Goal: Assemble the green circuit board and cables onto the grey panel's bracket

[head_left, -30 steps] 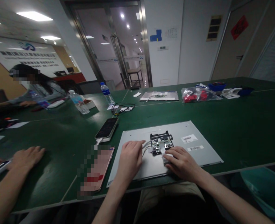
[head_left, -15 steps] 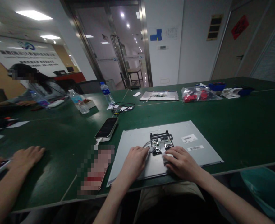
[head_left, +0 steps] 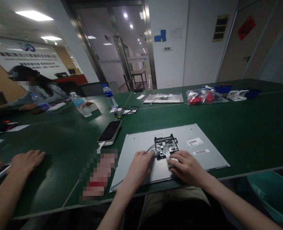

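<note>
A grey metal panel (head_left: 203,135) lies flat on the green table (head_left: 239,121) in front of me. A small circuit board (head_left: 165,147) in a black frame sits near its middle. My left hand (head_left: 139,165) rests on the panel, fingers curled against the thin wires (head_left: 151,148) at the board's left edge. My right hand (head_left: 188,167) lies just below the board, its fingertips closed over the lower end of a grey flat strip (head_left: 167,155) that runs down from the board.
A dark phone (head_left: 110,131) and a blurred-out phone (head_left: 98,175) lie left of the panel. A co-worker's hand (head_left: 27,159) rests flat at the far left. Further back are two water bottles (head_left: 81,104), a black cable (head_left: 126,111), a second panel (head_left: 164,98) and a plastic bag (head_left: 203,96).
My left hand has slid right across the panel and curled its fingers at the wires by the board. My right hand has stayed on the grey strip.
</note>
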Action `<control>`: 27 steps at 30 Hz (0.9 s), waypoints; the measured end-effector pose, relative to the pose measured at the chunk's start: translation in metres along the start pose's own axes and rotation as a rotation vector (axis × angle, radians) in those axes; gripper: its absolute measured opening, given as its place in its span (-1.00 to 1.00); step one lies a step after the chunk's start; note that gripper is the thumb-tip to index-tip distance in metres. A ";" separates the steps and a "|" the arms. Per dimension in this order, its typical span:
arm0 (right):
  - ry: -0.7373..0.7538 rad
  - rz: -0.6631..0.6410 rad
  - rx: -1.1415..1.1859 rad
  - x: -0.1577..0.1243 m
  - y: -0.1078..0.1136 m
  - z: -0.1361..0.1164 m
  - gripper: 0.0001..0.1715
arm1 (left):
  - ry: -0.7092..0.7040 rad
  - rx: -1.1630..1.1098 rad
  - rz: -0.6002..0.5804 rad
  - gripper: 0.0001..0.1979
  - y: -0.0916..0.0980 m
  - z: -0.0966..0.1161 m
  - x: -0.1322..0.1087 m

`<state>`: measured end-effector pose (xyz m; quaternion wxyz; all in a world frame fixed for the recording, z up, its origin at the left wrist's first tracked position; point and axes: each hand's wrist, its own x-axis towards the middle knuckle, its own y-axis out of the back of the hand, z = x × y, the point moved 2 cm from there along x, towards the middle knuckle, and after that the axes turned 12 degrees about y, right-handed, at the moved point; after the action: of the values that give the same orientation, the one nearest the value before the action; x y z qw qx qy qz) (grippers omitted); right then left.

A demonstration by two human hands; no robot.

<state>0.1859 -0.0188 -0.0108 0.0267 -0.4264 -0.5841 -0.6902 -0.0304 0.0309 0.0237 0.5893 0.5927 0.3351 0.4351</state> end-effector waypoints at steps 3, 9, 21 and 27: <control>0.003 0.002 0.000 0.000 -0.001 0.000 -0.62 | -0.003 0.001 -0.003 -0.59 0.000 0.000 0.000; 0.007 0.017 -0.007 0.001 0.000 0.000 -0.64 | -0.009 -0.001 0.001 -0.56 0.002 0.000 -0.002; 0.001 -0.015 0.005 0.000 0.000 0.000 -0.65 | -0.055 0.012 0.040 -0.52 0.001 0.001 -0.004; 0.001 -0.020 0.006 0.000 0.000 0.000 -0.66 | -0.052 0.014 0.034 -0.51 0.002 0.004 -0.006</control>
<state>0.1856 -0.0188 -0.0108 0.0216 -0.4204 -0.5904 -0.6886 -0.0297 0.0241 0.0256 0.5859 0.6135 0.3128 0.4271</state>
